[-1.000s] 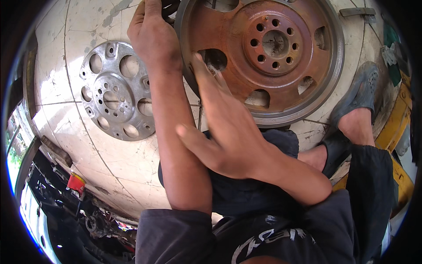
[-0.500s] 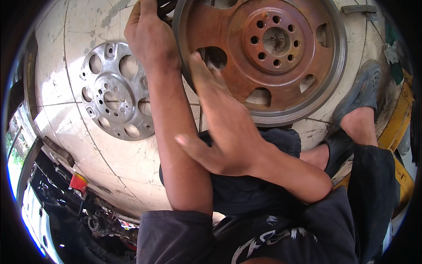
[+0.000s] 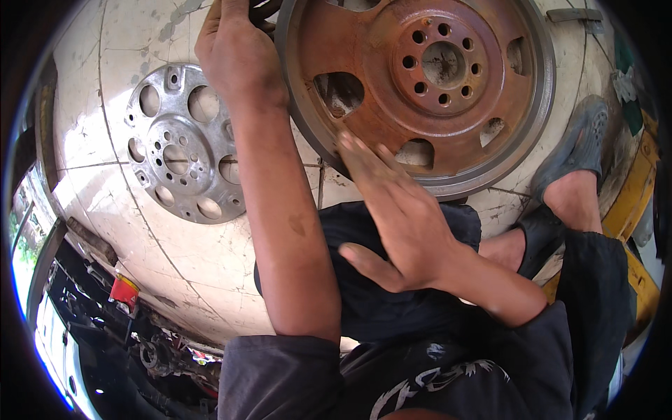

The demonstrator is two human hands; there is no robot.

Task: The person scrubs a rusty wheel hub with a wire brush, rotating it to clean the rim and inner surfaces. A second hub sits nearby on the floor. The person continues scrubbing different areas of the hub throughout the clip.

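A large rusty flywheel (image 3: 381, 84), reddish brown with a grey rim, a ring of bolt holes and several wider openings, fills the upper middle. At its lower left rim, my right hand (image 3: 406, 217) is open, fingers stretched toward the flywheel and thumb spread; whether the fingertips touch it is unclear. My left hand (image 3: 241, 59) is beside the flywheel's upper left edge with its fingers bent. The top of the picture cuts those fingers off, next to a dark curved thing (image 3: 264, 12) I cannot name. Left of my left forearm lies a silvery round metal plate (image 3: 199, 150) with holes.
Cracked pale tiles (image 3: 140, 203) form the floor. At the right are a foot in a grey clog (image 3: 574, 147) and a yellow metal frame (image 3: 633, 189). A flat metal piece (image 3: 574, 14) lies at the upper right. Dark machine parts and a red container (image 3: 124, 292) are at the lower left.
My right hand has moved right and toward me, away from my left forearm, its fingers drawing back across the flywheel to its rim. My left hand has barely shifted.
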